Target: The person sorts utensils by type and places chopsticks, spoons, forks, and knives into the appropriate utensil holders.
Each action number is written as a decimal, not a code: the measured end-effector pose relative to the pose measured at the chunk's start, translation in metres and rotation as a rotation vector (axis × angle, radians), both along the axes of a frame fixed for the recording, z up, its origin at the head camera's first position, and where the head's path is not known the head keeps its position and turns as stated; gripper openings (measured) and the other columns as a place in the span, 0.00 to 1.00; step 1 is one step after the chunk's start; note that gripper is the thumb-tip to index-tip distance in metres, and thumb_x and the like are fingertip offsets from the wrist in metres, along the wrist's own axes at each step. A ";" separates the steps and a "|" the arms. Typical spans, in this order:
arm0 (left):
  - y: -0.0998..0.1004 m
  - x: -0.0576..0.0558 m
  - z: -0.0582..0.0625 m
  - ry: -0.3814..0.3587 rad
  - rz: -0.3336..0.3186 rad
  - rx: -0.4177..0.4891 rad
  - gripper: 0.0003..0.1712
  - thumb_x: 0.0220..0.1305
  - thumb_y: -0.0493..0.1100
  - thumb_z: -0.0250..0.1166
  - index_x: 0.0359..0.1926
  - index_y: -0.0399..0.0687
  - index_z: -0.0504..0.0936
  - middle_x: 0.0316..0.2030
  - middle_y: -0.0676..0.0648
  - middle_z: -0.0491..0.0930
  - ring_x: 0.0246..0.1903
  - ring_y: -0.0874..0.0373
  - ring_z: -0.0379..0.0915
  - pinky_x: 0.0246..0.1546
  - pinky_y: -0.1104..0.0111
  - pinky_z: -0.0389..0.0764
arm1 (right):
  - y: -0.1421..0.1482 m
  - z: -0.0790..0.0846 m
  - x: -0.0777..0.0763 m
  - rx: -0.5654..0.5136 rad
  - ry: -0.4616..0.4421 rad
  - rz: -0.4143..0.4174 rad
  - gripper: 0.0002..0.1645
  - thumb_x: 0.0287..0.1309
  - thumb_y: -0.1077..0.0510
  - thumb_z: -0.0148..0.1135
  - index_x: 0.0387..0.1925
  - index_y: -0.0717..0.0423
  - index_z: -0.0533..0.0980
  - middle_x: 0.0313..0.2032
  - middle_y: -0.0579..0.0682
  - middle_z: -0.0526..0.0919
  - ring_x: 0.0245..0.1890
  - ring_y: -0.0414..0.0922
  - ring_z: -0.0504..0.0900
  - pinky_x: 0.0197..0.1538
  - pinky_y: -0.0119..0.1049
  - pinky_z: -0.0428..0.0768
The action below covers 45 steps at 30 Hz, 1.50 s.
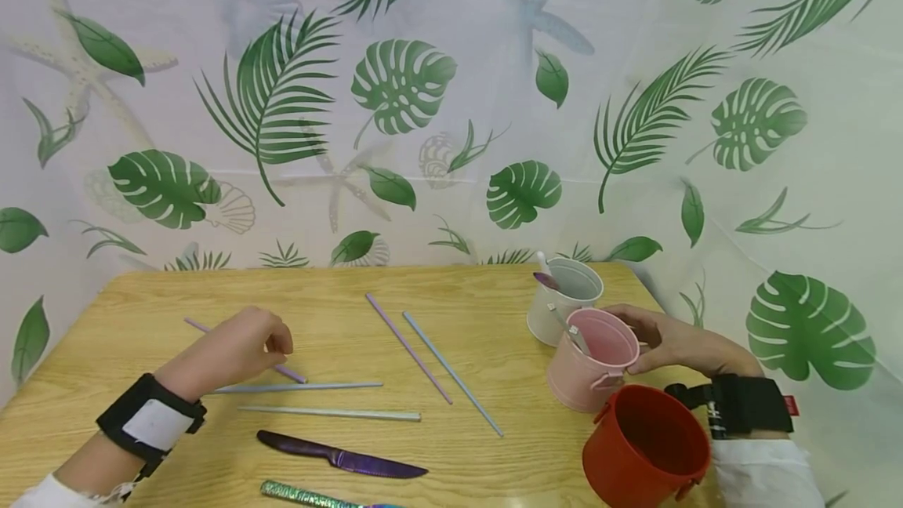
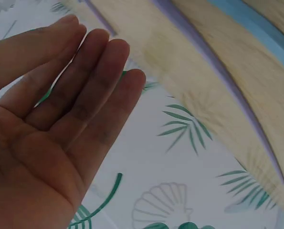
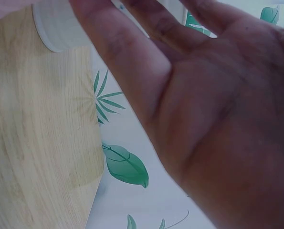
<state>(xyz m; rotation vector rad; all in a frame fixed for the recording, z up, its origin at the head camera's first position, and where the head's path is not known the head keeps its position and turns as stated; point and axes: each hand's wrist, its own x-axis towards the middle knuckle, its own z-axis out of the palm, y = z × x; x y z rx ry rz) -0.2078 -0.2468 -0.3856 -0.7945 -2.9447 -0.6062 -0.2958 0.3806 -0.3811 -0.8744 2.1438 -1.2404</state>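
My left hand (image 1: 236, 347) hovers over the table's left side with its fingers loosely bent. Its palm and fingers hold nothing in the left wrist view. Beneath it lie a purple chopstick (image 1: 291, 373) and a blue chopstick (image 1: 339, 385). At the right, my right hand (image 1: 680, 345) reaches beside the small pink bucket (image 1: 578, 379), its thumb by the bucket's side. Its fingertips are partly hidden behind that bucket, near the white bucket (image 1: 539, 324); the right wrist view shows the fingers fairly straight. Light-coloured handles (image 1: 577, 335) stick up from the pink bucket.
A red bucket (image 1: 607, 457) stands in front of the pink one. Another purple chopstick (image 1: 409, 347), a second blue one (image 1: 455, 375) and a pale one (image 1: 331, 412) lie mid-table. Nearer are a purple knife (image 1: 381, 465) and a glittery handle (image 1: 296, 493). A leaf-print cloth (image 1: 451, 202) hangs behind.
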 end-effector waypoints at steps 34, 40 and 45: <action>-0.005 -0.017 -0.038 0.031 -0.048 -0.037 0.11 0.56 0.33 0.78 0.26 0.54 0.88 0.26 0.59 0.76 0.25 0.69 0.69 0.24 0.74 0.76 | 0.001 -0.002 -0.002 0.023 0.027 -0.019 0.49 0.58 0.63 0.71 0.76 0.59 0.58 0.70 0.64 0.68 0.64 0.41 0.75 0.61 0.38 0.80; -0.005 -0.018 -0.043 0.069 -0.037 -0.040 0.10 0.57 0.35 0.78 0.28 0.55 0.88 0.27 0.60 0.76 0.26 0.69 0.70 0.25 0.73 0.76 | 0.001 -0.002 -0.002 0.021 0.028 -0.016 0.48 0.58 0.63 0.71 0.76 0.60 0.58 0.70 0.63 0.69 0.64 0.41 0.76 0.61 0.39 0.81; -0.004 -0.018 -0.043 0.123 -0.004 -0.047 0.10 0.58 0.34 0.76 0.30 0.55 0.88 0.28 0.60 0.76 0.27 0.68 0.69 0.27 0.72 0.75 | 0.000 -0.002 -0.002 0.015 0.030 -0.010 0.48 0.58 0.63 0.71 0.76 0.60 0.58 0.69 0.63 0.69 0.64 0.42 0.76 0.61 0.39 0.81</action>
